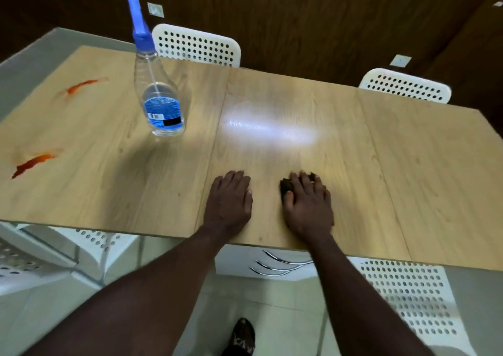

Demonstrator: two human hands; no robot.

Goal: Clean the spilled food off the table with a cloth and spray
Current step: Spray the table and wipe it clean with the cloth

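Two orange-red food smears lie on the left of the wooden table [272, 143]: one spill [81, 86] far back, another spill [34, 162] nearer the left edge. A clear spray bottle [160, 89] with a blue nozzle stands upright between them and the table's middle. My left hand [230, 200] rests flat on the table near the front edge, holding nothing. My right hand [307, 203] lies palm down over a small dark cloth [285, 185], which peeks out under the fingers.
White perforated chairs stand at the far side [196, 45], [405, 85] and at the near side [408, 301], [21, 263]. A white drawer unit with chrome handles [272, 266] sits under the table. My shoe [242, 336] is on the tiled floor.
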